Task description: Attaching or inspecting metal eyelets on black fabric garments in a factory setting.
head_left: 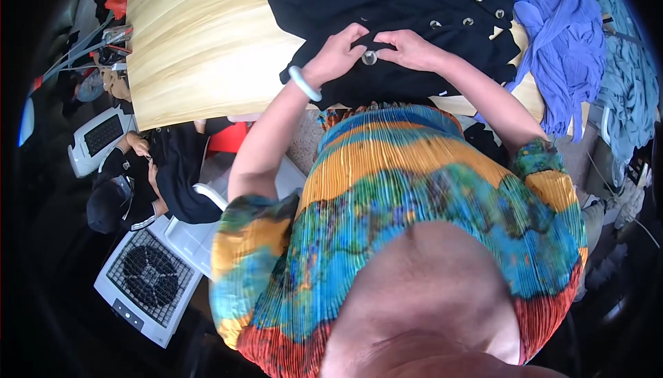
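Note:
A black garment (407, 5) with large round buttons lies spread over the table in front of me. Both of my hands are on its near part, on either side of one pale-rimmed button (369, 58). My left hand (336, 54), below a pale green bangle (304, 83), has its thumb and fingers bent in on the cloth left of that button. From the other side, my right hand (413, 51) pinches the cloth, its thumb close to the button's edge. The fingertips of the two hands are a small gap apart.
The wooden table (200, 46) reaches left. Blue-violet cloth (563, 39) hangs at its right side, with grey-green cloth (625, 81) beyond. At lower left another person in a dark cap (107, 206) handles black cloth (183, 171), near a white fan unit (148, 278).

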Demonstrator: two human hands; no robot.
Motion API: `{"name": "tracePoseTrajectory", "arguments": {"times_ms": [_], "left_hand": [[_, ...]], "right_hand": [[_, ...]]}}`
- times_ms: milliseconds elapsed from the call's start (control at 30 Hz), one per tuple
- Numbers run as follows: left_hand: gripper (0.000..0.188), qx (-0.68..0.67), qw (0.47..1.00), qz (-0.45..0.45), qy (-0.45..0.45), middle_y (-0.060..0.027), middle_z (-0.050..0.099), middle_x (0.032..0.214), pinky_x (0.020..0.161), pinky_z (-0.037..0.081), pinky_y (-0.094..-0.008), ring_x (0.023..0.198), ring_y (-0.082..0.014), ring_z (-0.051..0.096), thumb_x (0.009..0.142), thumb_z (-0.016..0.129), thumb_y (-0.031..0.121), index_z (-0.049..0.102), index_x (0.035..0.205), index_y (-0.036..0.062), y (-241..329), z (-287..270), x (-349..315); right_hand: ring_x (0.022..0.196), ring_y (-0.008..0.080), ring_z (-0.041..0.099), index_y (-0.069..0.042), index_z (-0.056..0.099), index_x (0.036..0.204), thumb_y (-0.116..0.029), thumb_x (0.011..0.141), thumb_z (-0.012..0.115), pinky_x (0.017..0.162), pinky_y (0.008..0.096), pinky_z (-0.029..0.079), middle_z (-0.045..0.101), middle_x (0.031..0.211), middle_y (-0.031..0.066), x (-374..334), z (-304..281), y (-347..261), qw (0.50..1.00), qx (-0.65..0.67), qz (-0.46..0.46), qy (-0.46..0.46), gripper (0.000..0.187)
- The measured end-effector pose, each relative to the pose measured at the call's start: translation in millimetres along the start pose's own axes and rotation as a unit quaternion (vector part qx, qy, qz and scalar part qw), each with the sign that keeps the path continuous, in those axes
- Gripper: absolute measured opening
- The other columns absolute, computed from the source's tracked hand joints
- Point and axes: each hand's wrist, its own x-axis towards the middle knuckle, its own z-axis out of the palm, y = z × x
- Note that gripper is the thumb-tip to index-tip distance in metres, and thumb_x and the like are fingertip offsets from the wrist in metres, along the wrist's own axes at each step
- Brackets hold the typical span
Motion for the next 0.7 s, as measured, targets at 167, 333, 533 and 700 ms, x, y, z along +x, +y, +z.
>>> {"name": "tracePoseTrajectory", "arguments": {"times_ms": [167, 333, 533, 700], "left_hand": [[0.025, -0.002, 0.999, -0.046, -0.026, -0.0156, 0.059, 0.093, 0.075, 0.044, -0.0296, 0.087, -0.0195, 0.057, 0.076, 0.056, 0.006, 0.048, 0.098, -0.0027, -17.1, -7.7, -27.7], [0.034, 0.018, 0.99, -0.097, -0.1, -0.0064, 0.055, 0.088, 0.075, 0.042, -0.0273, 0.082, -0.012, 0.05, 0.077, 0.059, 0.013, 0.047, 0.104, -0.0043, -40.7, 13.3, -7.3], [0.043, 0.084, 0.99, -0.083, 0.072, -0.0176, 0.061, 0.088, 0.076, 0.046, -0.0338, 0.082, -0.0288, 0.06, 0.071, 0.063, 0.034, 0.059, 0.094, -0.0026, -33.7, 38.9, 42.0], [0.068, 0.207, 0.967, -0.138, -0.05, -0.0246, 0.055, 0.103, 0.087, 0.041, -0.0332, 0.099, -0.0316, 0.053, 0.064, 0.066, 0.041, 0.05, 0.108, -0.0092, -16.4, 52.0, 61.0]], "right_hand": [[0.083, 0.031, 0.056, -0.004, 0.057, 0.091, -0.02, 0.078, 0.055, 0.075, 0.0395, 0.044, 0.059, 0.084, 0.0142, -26.9, -14.3, 9.8, 0.98, -0.199, -0.014, -0.015, 0.021], [0.088, 0.0311, 0.055, -0.001, 0.057, 0.09, -0.011, 0.077, 0.049, 0.079, 0.0382, 0.044, 0.055, 0.089, 0.0155, -38.5, -0.2, 29.3, 0.963, -0.27, 0.013, -0.011, 0.018], [0.089, 0.0313, 0.054, 0.001, 0.056, 0.091, -0.003, 0.074, 0.045, 0.081, 0.0383, 0.043, 0.055, 0.089, 0.0168, -42.9, 3.2, 38.0, 0.977, -0.208, 0.04, 0.034, 0.02], [0.086, 0.032, 0.054, -0.001, 0.056, 0.09, -0.001, 0.072, 0.046, 0.077, 0.0391, 0.045, 0.055, 0.087, 0.0161, -45.0, 0.9, 35.7, 0.974, -0.213, 0.003, 0.075, 0.02]]}}
